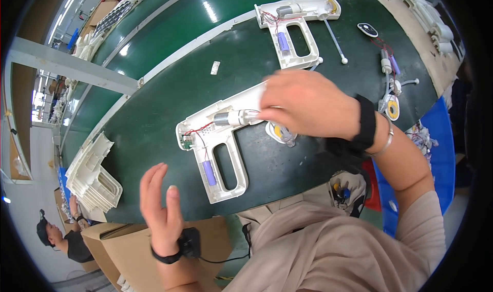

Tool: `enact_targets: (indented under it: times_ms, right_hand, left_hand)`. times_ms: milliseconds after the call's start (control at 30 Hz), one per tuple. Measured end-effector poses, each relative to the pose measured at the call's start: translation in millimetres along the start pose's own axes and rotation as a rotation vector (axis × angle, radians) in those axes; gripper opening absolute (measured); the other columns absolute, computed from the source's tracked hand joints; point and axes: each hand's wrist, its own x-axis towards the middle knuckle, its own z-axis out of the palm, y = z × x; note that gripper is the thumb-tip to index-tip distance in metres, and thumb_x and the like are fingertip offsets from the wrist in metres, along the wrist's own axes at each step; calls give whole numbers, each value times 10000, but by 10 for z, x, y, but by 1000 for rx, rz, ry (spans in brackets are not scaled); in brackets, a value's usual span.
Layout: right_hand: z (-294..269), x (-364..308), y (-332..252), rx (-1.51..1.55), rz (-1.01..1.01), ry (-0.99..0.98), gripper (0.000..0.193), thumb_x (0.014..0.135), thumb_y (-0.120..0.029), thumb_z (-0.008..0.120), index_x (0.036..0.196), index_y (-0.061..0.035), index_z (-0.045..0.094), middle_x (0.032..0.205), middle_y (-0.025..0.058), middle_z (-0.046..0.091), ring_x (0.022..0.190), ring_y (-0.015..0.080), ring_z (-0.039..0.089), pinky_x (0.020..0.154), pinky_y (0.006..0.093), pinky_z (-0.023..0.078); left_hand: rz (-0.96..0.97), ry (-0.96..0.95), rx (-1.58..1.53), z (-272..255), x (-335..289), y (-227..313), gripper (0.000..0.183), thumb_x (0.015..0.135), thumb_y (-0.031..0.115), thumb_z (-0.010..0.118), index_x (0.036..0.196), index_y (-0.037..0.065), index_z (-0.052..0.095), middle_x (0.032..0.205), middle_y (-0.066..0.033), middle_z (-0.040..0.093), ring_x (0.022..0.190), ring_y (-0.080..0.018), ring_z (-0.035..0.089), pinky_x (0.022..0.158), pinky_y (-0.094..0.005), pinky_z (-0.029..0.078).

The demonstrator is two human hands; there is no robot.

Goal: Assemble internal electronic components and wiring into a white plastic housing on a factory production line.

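The left grip is hovering released while the right grip, its hold unclear, is reaching over the white housing half lying on the desk, where a careless nudge might be unseating the motor.

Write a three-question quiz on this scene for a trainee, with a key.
1. Which hand reaches over the nearer white plastic loop-handled housing?
2. True or false: the purple cylindrical cell in that housing lies clear of the fingers of both hands.
3. Fill in: the stack of nested white plastic shells sits at the person's ___ end of the green bench.

Key: 1. The right hand. 2. True. 3. Left.
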Motion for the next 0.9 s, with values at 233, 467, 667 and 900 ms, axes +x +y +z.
enact_targets:
  times_ms: [233,467,667,900]
  right_hand:
    - [323,-716,-35,-187,279,-7,490,687,-380,735,1021,-60,575,912,87,551,854,271,537,731,371,429]
    - [595,-744,-129,-311,319,120,505,685,-440,725,962,-37,597,882,56,539,887,223,488,749,343,387]
    - [629,-695,-160,-224,358,200,521,696,-410,733,1016,-26,586,867,54,532,883,217,488,762,338,381]
    - [697,-672,-124,-62,287,263,517,730,-148,713,1157,44,494,1012,140,497,919,303,528,847,376,443]
  left_hand:
    - [656,-286,190,513,845,650,338,724,31,664,1059,27,617,1008,-106,598,927,-285,570,830,-390,456]
    - [1199,-412,387,1197,1140,704,309,694,127,587,996,71,623,901,-52,564,881,-206,571,805,-318,481]
    - [451,-337,-315,1064,1110,390,200,830,26,621,1028,13,598,1091,-114,640,967,-237,628,861,-315,491]
    - [-334,-9,-1577,762,1145,77,356,948,189,522,1238,-8,462,890,-29,599,804,-159,597,835,-312,499]
